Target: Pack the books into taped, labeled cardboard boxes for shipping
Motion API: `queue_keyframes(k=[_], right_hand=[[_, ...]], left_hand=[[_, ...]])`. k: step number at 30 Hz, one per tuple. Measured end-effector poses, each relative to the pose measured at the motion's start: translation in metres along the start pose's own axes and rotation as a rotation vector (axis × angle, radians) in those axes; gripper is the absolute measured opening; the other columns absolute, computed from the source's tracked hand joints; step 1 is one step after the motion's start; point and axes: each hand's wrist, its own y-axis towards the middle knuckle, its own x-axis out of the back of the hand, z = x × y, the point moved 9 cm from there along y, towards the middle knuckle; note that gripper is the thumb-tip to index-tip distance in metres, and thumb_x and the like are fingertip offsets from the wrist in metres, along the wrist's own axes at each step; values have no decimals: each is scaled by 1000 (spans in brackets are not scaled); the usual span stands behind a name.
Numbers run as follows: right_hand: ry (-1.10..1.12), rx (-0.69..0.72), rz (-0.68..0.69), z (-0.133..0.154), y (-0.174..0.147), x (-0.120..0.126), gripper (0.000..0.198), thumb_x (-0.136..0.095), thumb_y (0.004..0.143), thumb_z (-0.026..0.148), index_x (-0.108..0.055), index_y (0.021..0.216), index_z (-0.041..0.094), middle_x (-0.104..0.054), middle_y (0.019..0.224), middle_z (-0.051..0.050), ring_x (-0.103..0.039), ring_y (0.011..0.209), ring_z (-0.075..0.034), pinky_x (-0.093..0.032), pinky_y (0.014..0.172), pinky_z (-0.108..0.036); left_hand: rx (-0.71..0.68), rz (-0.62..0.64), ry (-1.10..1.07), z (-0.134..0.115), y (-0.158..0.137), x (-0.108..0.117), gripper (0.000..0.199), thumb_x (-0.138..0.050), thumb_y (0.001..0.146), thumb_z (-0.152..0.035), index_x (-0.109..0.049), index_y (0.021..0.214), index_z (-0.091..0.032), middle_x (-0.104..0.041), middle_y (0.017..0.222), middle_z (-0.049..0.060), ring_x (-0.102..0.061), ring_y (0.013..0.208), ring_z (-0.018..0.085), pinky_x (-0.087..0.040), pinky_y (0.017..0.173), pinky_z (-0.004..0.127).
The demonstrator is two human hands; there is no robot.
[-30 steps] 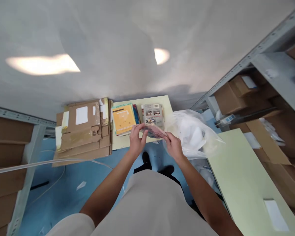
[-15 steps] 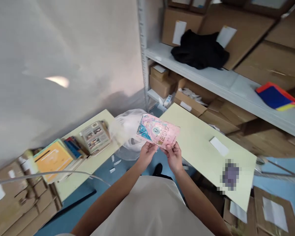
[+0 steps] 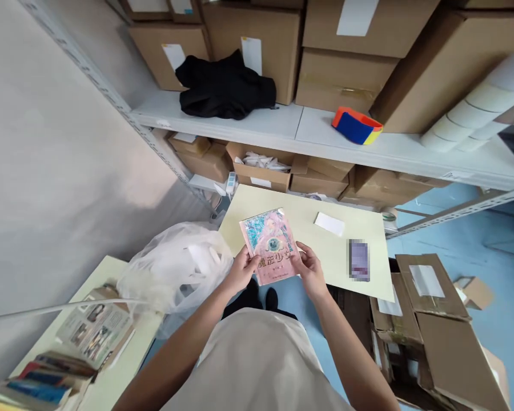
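Observation:
A pink book [image 3: 272, 245] with a blue-and-pink illustrated cover is held in front of me, its cover facing up. My left hand [image 3: 242, 268] grips its lower left edge, thumb on the cover. On the opposite side, my right hand [image 3: 309, 267] is closed on the right edge, thumb also on top. The book is over the near edge of a pale table [image 3: 257, 200]. A white slip [image 3: 329, 224] lies on that table, with a blurred-out purple item [image 3: 359, 260] to its right.
Left of me a clear plastic bag [image 3: 154, 262] of white scraps bulges beside a second table with several books [image 3: 92, 331]. Ahead, a shelf [image 3: 282, 123] carries cardboard boxes, a black cloth [image 3: 225, 85], a coloured band [image 3: 357, 125] and white rolls [image 3: 471, 108]. Opened cartons [image 3: 449, 337] stand at right.
My view has turned right toward the shelf and the pale table. Both hands still hold the book, which now looks more upright and shows more of its cover.

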Motion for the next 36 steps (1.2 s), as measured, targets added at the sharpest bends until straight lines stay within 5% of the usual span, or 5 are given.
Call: queue_keyframes(k=[6,12,19,28,36], right_hand=[[-73,-43,35,11,23,5,47,-71,72,47,-59,111,23,-69,91,-5,-64,85,-21,-50,73,-33],[-140,63,-172,28,53,5,29,-65,76,47,-61,89,22,-69,89,-4,-62,83,-20,-50,74,-33],[-75,98,-244,27,77,0,27,-64,78,45,-61,93,22,-68,92,-2,-62,83,-19,-49,79,-34],[-275,117,-420,70,110,36,47,-69,70,49,-58,106,21,-61,74,2,-53,59,-12,-45,53,-25],[-255,-4,-120,88,130,36,41,-64,75,46,-63,108,22,-63,77,0,-61,70,-15,-52,68,-33]], left_hand=[[-79,266,170,-20,44,-13,36,-53,86,-34,-53,118,-16,-65,107,9,-61,98,21,-46,88,34],[2,464,0,-5,62,-23,49,-59,84,-39,-49,127,-18,-64,112,10,-60,104,22,-46,91,34],[299,314,-193,41,65,-5,49,-68,72,-51,-59,103,-14,-68,96,9,-67,80,21,-52,75,35],[131,285,-179,28,92,-10,32,-67,71,-44,-64,86,-15,-65,82,4,-60,76,18,-50,71,31],[230,82,-467,26,90,-5,52,-68,70,-54,-61,107,-18,-65,92,6,-60,77,16,-50,69,29]])
